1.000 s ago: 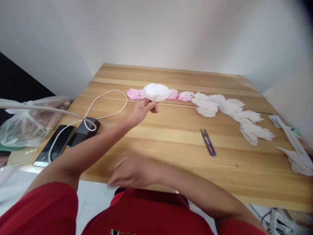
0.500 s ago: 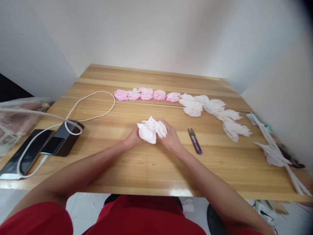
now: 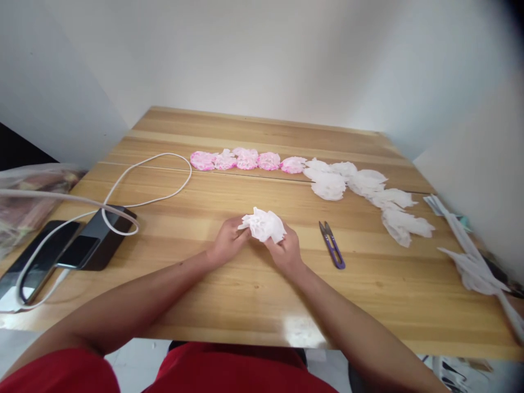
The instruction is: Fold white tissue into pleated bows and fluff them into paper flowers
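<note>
Between my two hands, above the middle of the table, is a crumpled white tissue-paper flower (image 3: pixel 264 224). My left hand (image 3: pixel 230 239) grips its left underside, with the thumb against the paper. On the other side my right hand (image 3: pixel 285 248) pinches the lower right petals. Both hands' remaining fingers are partly hidden beneath the paper. To the right of my right hand lie purple-handled thread snips (image 3: pixel 332 245), blades pointing away from me. A row of pink-and-white paper flowers (image 3: pixel 247 159) lies farther back, joined on its right by several plain white ones (image 3: pixel 328 186).
On the left are a black phone (image 3: pixel 30 262), a dark box-shaped device (image 3: pixel 107 240) and a looped white cable (image 3: pixel 164 155). A plastic bag (image 3: pixel 33 202) sits at the left edge. White paper strips (image 3: pixel 470 251) lie along the right edge of the wooden table (image 3: pixel 229 300).
My hands have shifted slightly nearer to me and turned the white paper flower, so its ruffled face shows more. Both thumbs are now visible. The camera view has moved a little.
</note>
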Motion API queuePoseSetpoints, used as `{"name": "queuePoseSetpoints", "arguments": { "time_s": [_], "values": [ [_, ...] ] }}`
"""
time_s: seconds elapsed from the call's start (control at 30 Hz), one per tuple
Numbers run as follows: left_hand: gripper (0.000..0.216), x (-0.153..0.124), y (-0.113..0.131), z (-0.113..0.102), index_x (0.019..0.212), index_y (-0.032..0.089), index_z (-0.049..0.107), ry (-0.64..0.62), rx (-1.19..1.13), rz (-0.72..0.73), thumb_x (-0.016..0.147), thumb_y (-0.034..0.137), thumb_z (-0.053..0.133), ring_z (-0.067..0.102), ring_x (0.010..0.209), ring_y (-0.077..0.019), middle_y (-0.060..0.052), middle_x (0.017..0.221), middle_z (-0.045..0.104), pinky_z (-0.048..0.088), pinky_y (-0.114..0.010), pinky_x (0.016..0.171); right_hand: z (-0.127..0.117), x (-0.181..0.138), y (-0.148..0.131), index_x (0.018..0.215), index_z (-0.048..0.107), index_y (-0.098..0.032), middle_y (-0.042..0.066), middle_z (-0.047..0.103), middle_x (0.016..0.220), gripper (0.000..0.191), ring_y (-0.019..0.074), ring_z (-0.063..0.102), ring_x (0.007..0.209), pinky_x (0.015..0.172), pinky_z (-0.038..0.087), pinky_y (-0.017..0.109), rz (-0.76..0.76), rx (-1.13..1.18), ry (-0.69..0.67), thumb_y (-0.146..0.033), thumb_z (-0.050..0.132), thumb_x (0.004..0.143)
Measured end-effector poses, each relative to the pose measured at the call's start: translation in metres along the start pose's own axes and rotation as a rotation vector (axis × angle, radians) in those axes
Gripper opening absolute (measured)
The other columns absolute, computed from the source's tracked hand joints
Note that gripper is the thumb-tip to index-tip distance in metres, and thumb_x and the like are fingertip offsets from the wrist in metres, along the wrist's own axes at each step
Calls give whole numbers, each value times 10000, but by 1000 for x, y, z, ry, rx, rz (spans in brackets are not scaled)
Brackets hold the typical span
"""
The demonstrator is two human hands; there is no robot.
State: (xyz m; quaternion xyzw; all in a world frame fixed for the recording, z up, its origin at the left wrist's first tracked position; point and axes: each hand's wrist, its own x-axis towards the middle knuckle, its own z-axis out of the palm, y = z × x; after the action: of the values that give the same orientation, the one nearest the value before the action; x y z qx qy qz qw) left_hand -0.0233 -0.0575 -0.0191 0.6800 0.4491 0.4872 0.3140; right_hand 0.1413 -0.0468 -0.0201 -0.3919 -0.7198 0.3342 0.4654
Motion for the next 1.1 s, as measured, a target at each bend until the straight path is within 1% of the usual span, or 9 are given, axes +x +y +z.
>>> {"name": "queuePoseSetpoints", "arguments": {
  "time_s": [0.13,0.37,0.47,0.53,0.67,0.77,0.87,1.0,1.1],
  "values": [
    [266,0,-2,0,708,196,655,-33,-7,-50,867,335,494,649,759,-214,-51,776,710,501,-316,738,-2,1,3,1047,681,-263,49,720,1059,240,243,671,968,879,531,391,-37,-17,2,-293,535,859],
    [252,0,-2,-2,735,195,681,-35,-37,-104,853,347,518,648,774,-220,-54,830,719,519,-326,762,-3,2,5,1059,697,-268,49,720,1069,259,245,663,999,901,519,399,-63,-39,8,-285,551,846],
    [254,1,-1,-2,741,189,681,-32,-46,-90,865,332,512,652,766,-214,-54,814,717,521,-314,743,-2,2,5,1057,703,-266,48,725,1041,259,238,671,949,869,529,391,-11,7,14,-290,555,845],
    [269,1,0,-2,736,185,678,-46,-49,-76,880,333,506,654,771,-207,-49,800,715,516,-301,740,-1,2,4,1015,718,-253,46,736,955,233,233,676,885,829,537,378,53,59,28,-308,566,847],
    [273,2,1,1,759,154,676,-96,-53,-89,879,362,545,646,771,-191,-42,765,700,498,-271,729,2,3,-2,788,733,-184,33,710,720,252,215,662,749,729,531,328,191,128,110,-381,586,842],
    [262,3,4,1,789,126,670,-105,-82,-84,861,359,577,636,769,-183,-50,764,689,486,-257,722,1,3,-4,708,710,-166,19,690,689,288,190,638,710,689,507,294,223,144,158,-401,599,833],
    [287,3,8,-2,800,118,657,-117,-137,-88,875,376,556,632,792,-181,-61,793,685,483,-256,742,1,2,-7,725,706,-175,14,681,691,272,186,633,729,696,495,289,198,163,148,-396,596,840],
    [376,2,11,-7,773,118,640,-152,-178,-106,926,408,457,621,778,-166,-61,790,670,480,-252,748,0,3,-12,805,695,-189,20,693,776,250,183,633,772,756,486,299,163,189,113,-383,554,875],
    [354,2,8,-6,790,118,649,-137,-187,-116,903,417,497,618,775,-165,-59,791,675,478,-253,745,1,3,-14,831,675,-188,22,681,796,259,178,618,784,784,475,300,163,193,70,-383,519,897]
  ]
}}
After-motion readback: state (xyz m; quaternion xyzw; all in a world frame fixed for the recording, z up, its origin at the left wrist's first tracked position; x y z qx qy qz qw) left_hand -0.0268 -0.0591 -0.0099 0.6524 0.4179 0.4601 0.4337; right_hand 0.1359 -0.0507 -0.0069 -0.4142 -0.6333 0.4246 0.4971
